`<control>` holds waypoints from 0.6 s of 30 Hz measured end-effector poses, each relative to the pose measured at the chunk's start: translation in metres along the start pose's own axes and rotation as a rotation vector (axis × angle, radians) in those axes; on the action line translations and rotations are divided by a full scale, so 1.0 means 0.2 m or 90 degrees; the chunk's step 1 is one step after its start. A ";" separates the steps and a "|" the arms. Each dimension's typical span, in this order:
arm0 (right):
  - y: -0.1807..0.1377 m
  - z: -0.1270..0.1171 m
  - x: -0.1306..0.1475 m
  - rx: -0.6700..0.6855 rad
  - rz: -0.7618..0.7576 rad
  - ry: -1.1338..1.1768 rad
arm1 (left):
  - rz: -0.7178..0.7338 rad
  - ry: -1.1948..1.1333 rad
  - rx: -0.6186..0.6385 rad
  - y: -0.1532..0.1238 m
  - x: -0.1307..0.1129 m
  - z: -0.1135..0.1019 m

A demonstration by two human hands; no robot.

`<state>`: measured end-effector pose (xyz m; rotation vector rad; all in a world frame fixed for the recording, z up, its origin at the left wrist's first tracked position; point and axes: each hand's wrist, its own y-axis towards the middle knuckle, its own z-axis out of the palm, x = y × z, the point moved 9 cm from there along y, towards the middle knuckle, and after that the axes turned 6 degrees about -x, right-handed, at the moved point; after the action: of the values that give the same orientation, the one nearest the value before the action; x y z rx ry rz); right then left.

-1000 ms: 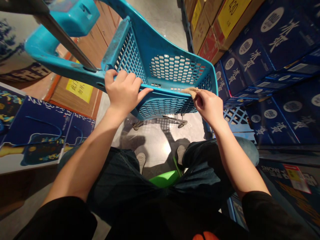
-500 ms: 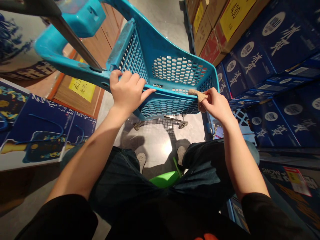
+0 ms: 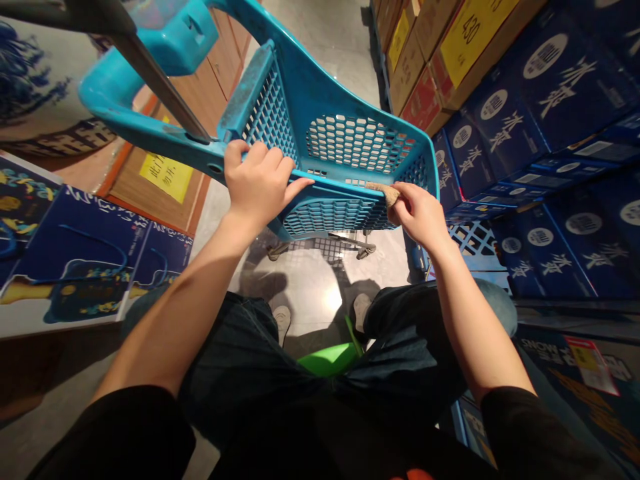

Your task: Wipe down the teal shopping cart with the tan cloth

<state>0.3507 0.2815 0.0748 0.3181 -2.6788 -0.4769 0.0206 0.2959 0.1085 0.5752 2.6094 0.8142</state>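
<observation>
My left hand (image 3: 263,180) grasps the near rim (image 3: 345,185) of the blue cart (image 3: 327,100), with the fingers folded over its edge and the thumb lying along it; I judge that this keeps the cart steady, because its wheels (image 3: 366,251) stand on the floor (image 3: 320,290) and could roll. My right hand (image 3: 423,217) pinches a tan cloth (image 3: 390,195), which lies on the same rim, near its right end and not far from the corner of the cart. The cloth bends over the edge, so that, as it seems, it can press on the rim from more than one side. Both hands stay on one rim but well apart, probably so that one holds while the other presses. Stacked blue boxes (image 3: 545,73) stand at the right, near the cart. A green object (image 3: 327,360) shows between my legs (image 3: 400,327); what it is, I cannot tell.
</observation>
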 end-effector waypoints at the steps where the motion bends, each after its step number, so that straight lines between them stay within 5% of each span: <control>1: 0.00 -0.02 -0.05 0.004 0.030 -0.011 | -0.001 -0.001 -0.006 0.00 0.00 0.01; 5: -0.01 -0.05 -0.15 -0.013 0.073 -0.041 | -0.008 0.004 -0.028 0.00 0.00 0.03; 10: -0.02 0.04 0.00 -0.092 -0.036 -0.014 | -0.010 -0.005 -0.039 0.01 -0.01 0.03; 14: -0.02 0.11 0.13 -0.042 -0.106 0.041 | -0.009 -0.006 -0.017 0.01 -0.01 0.00; 18: 0.00 0.06 0.10 0.023 -0.096 0.079 | -0.019 0.005 -0.007 0.02 0.00 0.01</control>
<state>0.3273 0.2786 0.0713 0.5441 -2.5569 -0.4392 0.0224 0.2998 0.1088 0.5288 2.6125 0.8230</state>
